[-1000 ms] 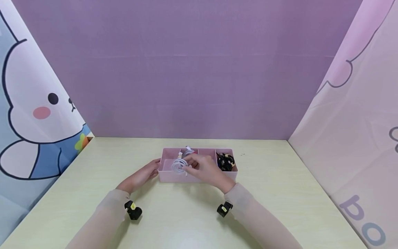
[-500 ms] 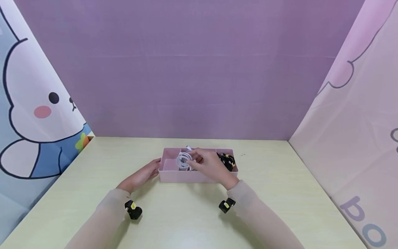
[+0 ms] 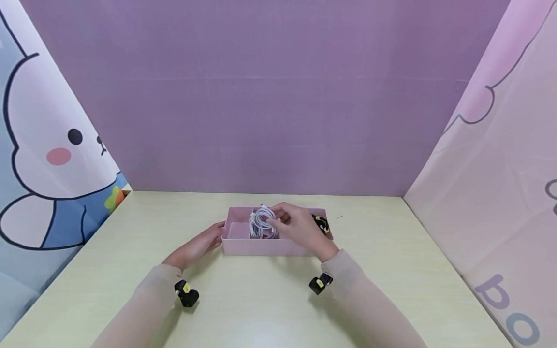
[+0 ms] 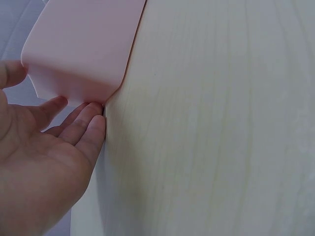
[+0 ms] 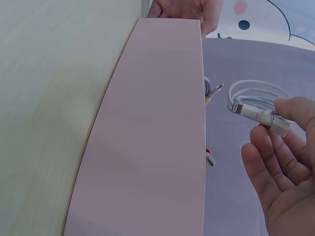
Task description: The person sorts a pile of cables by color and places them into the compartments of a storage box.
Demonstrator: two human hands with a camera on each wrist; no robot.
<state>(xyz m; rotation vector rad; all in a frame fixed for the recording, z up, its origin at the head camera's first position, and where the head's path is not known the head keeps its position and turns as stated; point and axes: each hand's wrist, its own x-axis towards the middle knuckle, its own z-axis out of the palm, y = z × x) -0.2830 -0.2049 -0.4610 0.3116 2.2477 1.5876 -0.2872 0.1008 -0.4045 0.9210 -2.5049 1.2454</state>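
A pink divided box [image 3: 265,247] stands on the table. My left hand [image 3: 204,244] rests against its left end; in the left wrist view the fingertips touch the end wall [image 4: 74,88] and the thumb lies at the rim. Above the box's second compartment from the left, my right hand [image 3: 300,227] pinches a coiled white charging cable [image 5: 253,96] between thumb and fingers. The cable's plug [image 5: 246,111] points away from the palm. Other white cable [image 3: 256,232] lies in the box below. My right hand covers part of the right compartments.
A black cable bundle [image 3: 322,224] with yellowish parts sits in the rightmost compartment. The pale wooden table [image 3: 261,299] spreads around the box, with a purple backdrop [image 3: 270,96] behind it. Printed cloths hang at both sides.
The right hand has moved to the right with the coiled cable, from over the leftmost compartment to over the second one. My left hand has stayed at the box's end.
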